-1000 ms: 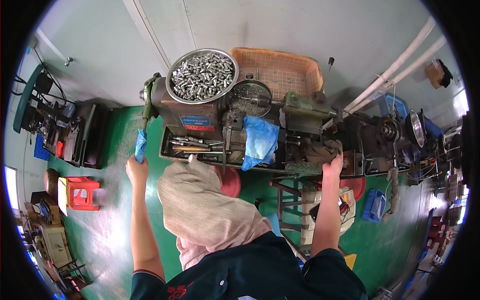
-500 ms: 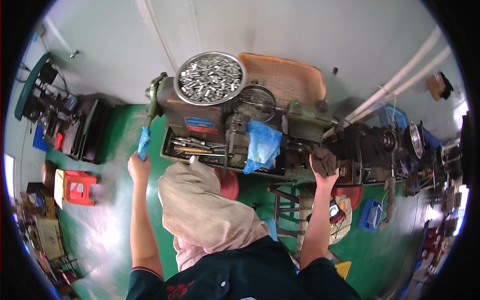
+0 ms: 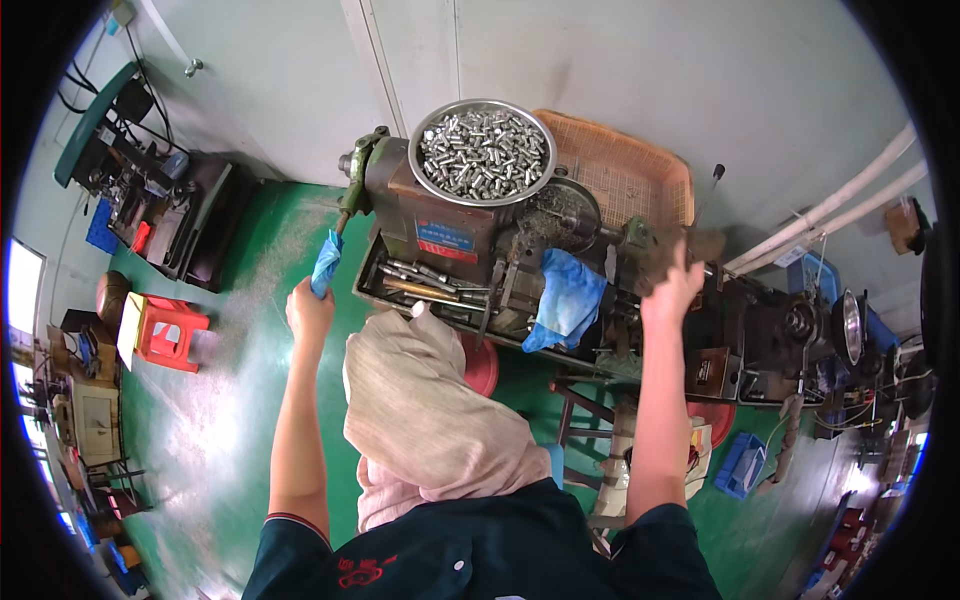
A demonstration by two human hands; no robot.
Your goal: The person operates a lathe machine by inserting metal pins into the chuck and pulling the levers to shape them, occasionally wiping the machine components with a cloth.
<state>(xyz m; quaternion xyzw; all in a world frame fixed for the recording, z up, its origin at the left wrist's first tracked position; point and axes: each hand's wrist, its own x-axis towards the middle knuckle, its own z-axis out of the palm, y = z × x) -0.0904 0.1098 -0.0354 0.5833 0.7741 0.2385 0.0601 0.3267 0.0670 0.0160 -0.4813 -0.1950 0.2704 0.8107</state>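
My left hand point(image 3: 311, 308) is closed around the lower end of a lever handle wrapped in blue material point(image 3: 326, 262). The lever runs up to the green left end of a small lathe-like machine point(image 3: 400, 195). On the right, my right hand point(image 3: 672, 292), smeared by motion, grips a dark brown cloth-like bundle point(image 3: 660, 258) at the machine's right part; whether a handle is inside it I cannot tell. Between my hands a blue cloth point(image 3: 568, 300) hangs over the machine's middle. Atop the machine sits a round metal bowl point(image 3: 549, 150) full of small shiny metal cylinders point(image 3: 482, 152).
An orange-brown plastic basket point(image 3: 640, 170) stands behind the machine. Hand tools point(image 3: 425, 287) lie in its front tray. A beige cloth point(image 3: 430, 410) covers my lap. To the left are a red stool point(image 3: 170, 335) and another machine; more machinery and a blue bin point(image 3: 740, 465) stand right.
My right hand has moved up and away from me, carrying the brown bundle toward the machine's back. My left hand stays on the wrapped lever. The whole view has shifted slightly.
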